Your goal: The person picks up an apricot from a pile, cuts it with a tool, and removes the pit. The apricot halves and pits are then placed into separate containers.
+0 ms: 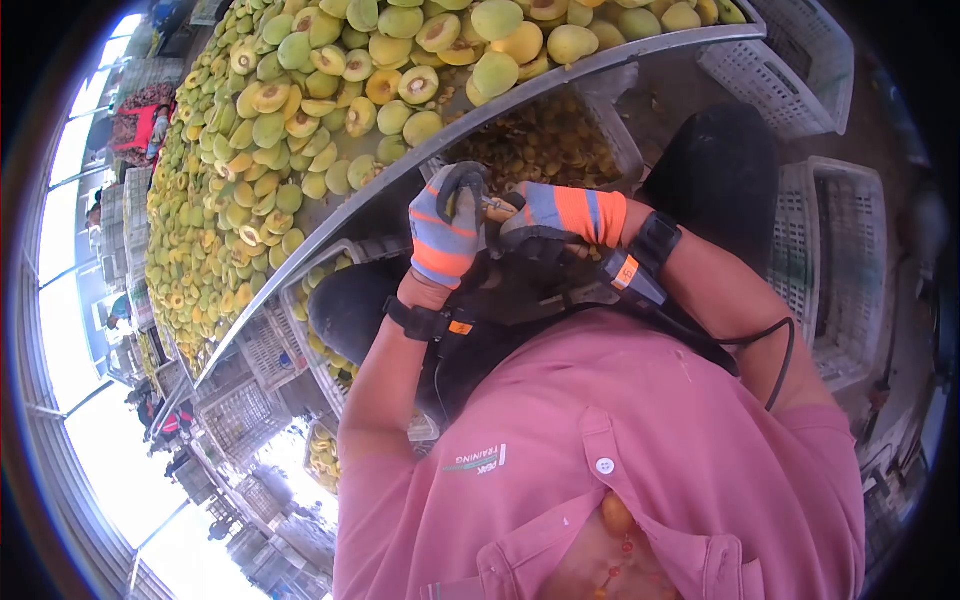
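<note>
My left hand (447, 226), in a grey, orange and blue striped glove with dark fingers, is curled closed in front of my chest. What lies inside its fingers is mostly hidden. Close beside it, my right hand (566, 216) wears a matching glove and is closed around a small tool with a wooden-looking handle (499, 209). That handle shows in the gap between the two hands, and its working end is hidden. Just beyond both hands runs the metal rim (420, 165) of a large table heaped with halved yellow-green fruit (290, 130), some showing their brown pit hollows.
Below the table edge, a crate (615, 125) holds brownish fruit scraps. White plastic crates stand at the right (845, 270) and upper right (775, 75). Another fruit-filled crate (335, 355) is by my left knee. A person in red (140, 130) is at the far left.
</note>
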